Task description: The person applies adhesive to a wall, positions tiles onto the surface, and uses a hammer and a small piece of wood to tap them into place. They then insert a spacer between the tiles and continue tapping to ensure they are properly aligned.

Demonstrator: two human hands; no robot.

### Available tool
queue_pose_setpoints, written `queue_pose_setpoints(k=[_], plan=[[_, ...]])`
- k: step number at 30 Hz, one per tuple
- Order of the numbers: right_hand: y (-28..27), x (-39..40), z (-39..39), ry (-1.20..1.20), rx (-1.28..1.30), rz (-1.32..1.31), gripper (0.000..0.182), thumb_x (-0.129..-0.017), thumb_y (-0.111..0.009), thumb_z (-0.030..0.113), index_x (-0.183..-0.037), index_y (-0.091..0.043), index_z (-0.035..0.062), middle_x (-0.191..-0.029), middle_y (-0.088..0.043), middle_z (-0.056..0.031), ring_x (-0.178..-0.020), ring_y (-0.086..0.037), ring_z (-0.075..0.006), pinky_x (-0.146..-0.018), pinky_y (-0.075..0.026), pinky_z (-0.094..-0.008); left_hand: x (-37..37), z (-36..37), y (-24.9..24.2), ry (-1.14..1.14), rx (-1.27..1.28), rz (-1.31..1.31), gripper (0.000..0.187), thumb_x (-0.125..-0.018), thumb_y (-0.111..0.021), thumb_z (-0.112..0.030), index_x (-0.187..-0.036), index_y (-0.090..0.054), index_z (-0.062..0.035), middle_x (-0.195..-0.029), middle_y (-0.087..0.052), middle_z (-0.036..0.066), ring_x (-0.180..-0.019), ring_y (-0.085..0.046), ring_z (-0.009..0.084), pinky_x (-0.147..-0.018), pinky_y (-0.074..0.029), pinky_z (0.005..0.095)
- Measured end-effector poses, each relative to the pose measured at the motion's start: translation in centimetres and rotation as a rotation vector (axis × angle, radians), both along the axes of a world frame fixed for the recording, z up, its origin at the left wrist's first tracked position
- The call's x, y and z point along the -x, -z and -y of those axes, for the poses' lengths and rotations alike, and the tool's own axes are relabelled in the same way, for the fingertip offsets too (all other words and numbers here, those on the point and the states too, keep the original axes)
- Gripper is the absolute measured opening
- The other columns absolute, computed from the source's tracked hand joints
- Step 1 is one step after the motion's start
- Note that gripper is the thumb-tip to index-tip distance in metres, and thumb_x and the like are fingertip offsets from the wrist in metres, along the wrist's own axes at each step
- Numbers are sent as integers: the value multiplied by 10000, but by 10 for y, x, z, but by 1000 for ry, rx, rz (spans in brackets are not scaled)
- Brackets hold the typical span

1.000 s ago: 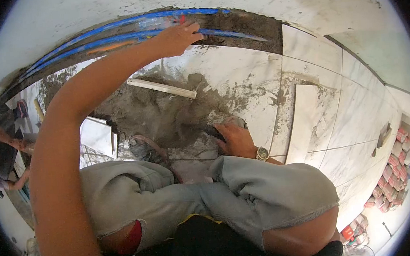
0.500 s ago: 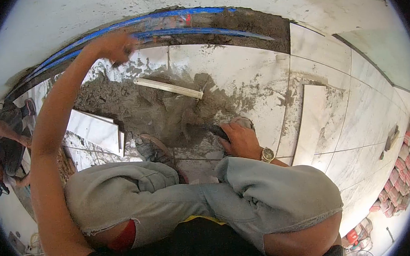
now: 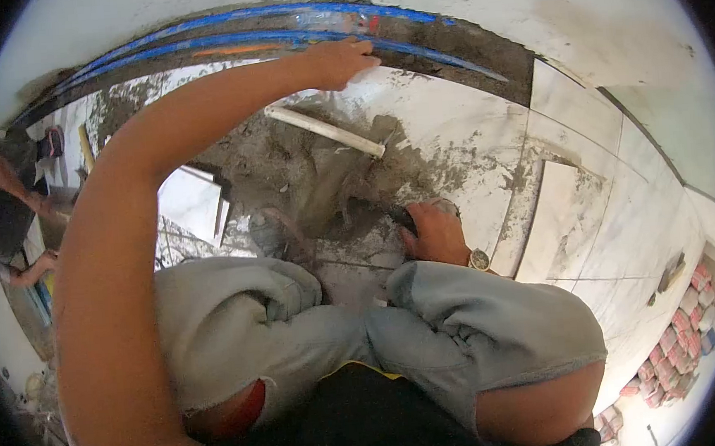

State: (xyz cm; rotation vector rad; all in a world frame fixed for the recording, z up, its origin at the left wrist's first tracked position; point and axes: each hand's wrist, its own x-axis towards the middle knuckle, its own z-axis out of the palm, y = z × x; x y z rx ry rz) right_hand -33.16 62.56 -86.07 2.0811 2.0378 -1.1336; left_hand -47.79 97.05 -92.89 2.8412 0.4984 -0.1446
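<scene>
My right hand (image 3: 437,232), with a watch at the wrist, is closed on the dark handle of a trowel (image 3: 397,214). The trowel's blade blends into the grey mortar (image 3: 297,186) in front of my knees. Stretched forward, my left hand (image 3: 340,63) hovers over or touches the white tiles' far edge beside the wall channel. Its fingers are curled and slightly blurred; a pale smear shows under them, but what it is cannot be made out. Between the hands, a long white bar (image 3: 326,131) lies slanted on the mortar-smeared tiles (image 3: 442,126).
Blue pipes (image 3: 237,41) run in a rough channel along the wall. Cut white tiles (image 3: 189,203) are stacked at my left; a narrow tile piece (image 3: 549,214) lies at my right. Another person (image 3: 11,193) crouches far left. Red-and-white bundles (image 3: 677,346) are piled at far right.
My left hand has swept right along the far edge of the tiles, from the channel's left part to above the white bar. My right hand stays on the trowel. The view has shifted slightly.
</scene>
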Motion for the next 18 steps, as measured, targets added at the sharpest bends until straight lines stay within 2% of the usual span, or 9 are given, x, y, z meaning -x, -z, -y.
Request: queue_pose_setpoints(k=[4, 6, 8, 9, 11, 13, 15, 17, 18], plan=[[12, -2, 6, 22, -129, -26, 332, -843, -701, 260, -1077, -601, 46, -987, -652, -190, -931, -650, -396, -831, -511, -505, -6, -37, 15, 233, -138, -156, 182, -828, -655, -86, -985, -744, -115, -1187, -627, 113, -1085, -592, 318, -911, -516, 459], [5, 0, 2, 58, -62, -48, 337, -838, -707, 248, -1096, -609, 53, -1018, -658, -184, -953, -648, -398, -826, -512, -510, 1, -55, 0, 180, 152, -32, 90, -795, -672, -137, -842, -710, -70, -933, -667, 134, -836, -621, 338, -751, -501, 481], [8, -4, -1, 85, 7, -65, 345, -834, -714, 236, -1115, -618, 60, -1048, -664, -177, -974, -646, -401, -822, -514, -515, 29, -59, -13, 149, 119, -16, 126, -758, -676, -165, -765, -664, -39, -749, -638, 173, -662, -593, 376, -651, -456, 507], [14, -7, 1, 40, -23, -109, 338, -840, -709, 239, -1112, -615, 62, -1050, -666, -173, -979, -648, -394, -821, -517, -511, 50, -66, -16, 221, 102, -89, 176, -744, -673, -199, -759, -663, -23, -738, -638, 206, -602, -592, 376, -613, -451, 523], [18, -15, 6, 43, -46, -137, 330, -847, -705, 241, -1109, -611, 64, -1053, -667, -170, -984, -651, -387, -820, -520, -506, 66, -43, -74, -335, 261, -716, 199, -690, -786, -134, -803, -691, -1, -907, -694, 194, -749, -658, 393, -727, -542, 487], [12, -12, 5, 48, -39, -168, 334, -862, -682, 228, -1116, -589, 34, -1011, -660, -191, -943, -658, -389, -792, -536, -504, 114, -40, -70, -58, 109, -480, 561, -722, -860, -239, -1212, -640, -75, -1120, -629, 153, -1145, -575, 328, -989, -462, 477], [11, -11, 3, 66, 42, -125, 348, -860, -683, 234, -1122, -585, 28, -1009, -666, -197, -938, -662, -391, -784, -542, -500, 104, -1, -77, -272, 315, -223, 527, -756, -836, -271, -1219, -641, -109, -1131, -599, 130, -1124, -575, 350, -967, -469, 480], [22, -15, 10, 17, -95, -184, 334, -871, -684, 251, -1096, -583, 27, -981, -659, -217, -911, -661, -389, -756, -530, -511, 95, 35, -67, 22, 253, -106, 398, -842, -765, -273, -1184, -634, -117, -1098, -587, 141, -1070, -604, 366, -928, -497, 482], [20, -19, 11, 36, -85, -160, 334, -871, -684, 251, -1096, -583, 27, -981, -659, -217, -911, -661, -389, -756, -530, -511, 92, 43, -58, 45, 264, -86, 398, -842, -765, -273, -1184, -634, -117, -1098, -587, 141, -1070, -604, 366, -928, -497, 482]])
